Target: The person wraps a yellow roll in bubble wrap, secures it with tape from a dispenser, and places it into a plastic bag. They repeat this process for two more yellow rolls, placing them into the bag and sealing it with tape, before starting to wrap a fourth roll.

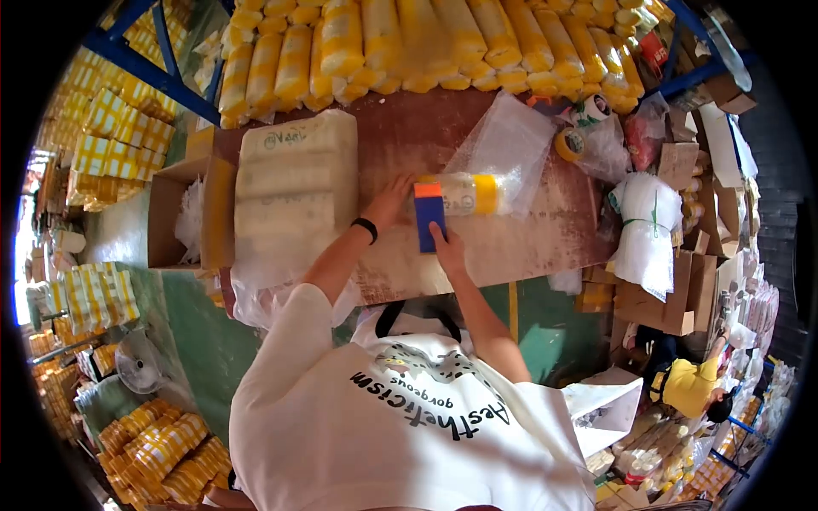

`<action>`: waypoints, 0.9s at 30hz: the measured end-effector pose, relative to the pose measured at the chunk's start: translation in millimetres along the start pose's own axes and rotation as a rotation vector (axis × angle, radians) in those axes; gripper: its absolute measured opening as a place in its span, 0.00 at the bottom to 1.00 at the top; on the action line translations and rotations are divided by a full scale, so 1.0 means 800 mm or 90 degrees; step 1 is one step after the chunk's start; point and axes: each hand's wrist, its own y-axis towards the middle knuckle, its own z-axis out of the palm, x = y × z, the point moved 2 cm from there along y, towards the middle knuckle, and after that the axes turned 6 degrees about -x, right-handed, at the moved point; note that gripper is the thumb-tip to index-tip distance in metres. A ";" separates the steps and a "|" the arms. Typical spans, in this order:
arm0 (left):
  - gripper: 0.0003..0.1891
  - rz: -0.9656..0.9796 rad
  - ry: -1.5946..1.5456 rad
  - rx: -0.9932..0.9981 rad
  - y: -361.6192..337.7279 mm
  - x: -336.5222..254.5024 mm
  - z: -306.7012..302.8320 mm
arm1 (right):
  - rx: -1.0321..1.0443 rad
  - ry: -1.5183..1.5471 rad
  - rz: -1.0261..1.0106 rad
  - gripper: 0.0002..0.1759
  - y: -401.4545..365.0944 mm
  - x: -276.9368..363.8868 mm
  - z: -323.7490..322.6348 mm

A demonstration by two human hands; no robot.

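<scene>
On the reddish-brown table lies a roll-shaped bubble-wrapped package (464, 195) with a band of yellow tape around its right end. My right hand (448, 249) grips a blue tool with an orange end (429, 223), which looks like a tape dispenser and covers part of the package. At the package's left end, my left hand (390, 203) has its fingers stretched out, touching or very near it. A loose sheet of bubble wrap (509, 140) lies just behind the package. Left of my left hand stands a large pale plastic-wrapped bundle (296, 175).
Yellow-taped rolls (409, 43) are stacked along the table's back edge. Tape rolls (569, 145) and a white wrapped bundle (649, 223) sit at the right. An open cardboard box (217, 213) stands left. A person in a yellow shirt (688, 385) is at the lower right.
</scene>
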 end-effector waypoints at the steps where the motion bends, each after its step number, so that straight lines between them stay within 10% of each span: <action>1: 0.55 -0.021 0.019 -0.002 0.003 -0.002 0.007 | -0.004 0.010 -0.004 0.30 0.001 -0.002 0.001; 20: 0.47 -0.148 -0.362 0.437 0.017 0.018 -0.001 | -0.032 -0.085 0.082 0.29 -0.082 -0.050 -0.050; 27: 0.55 -0.054 -0.088 0.231 0.037 0.016 -0.041 | -0.107 -0.119 -0.026 0.33 -0.009 -0.006 -0.008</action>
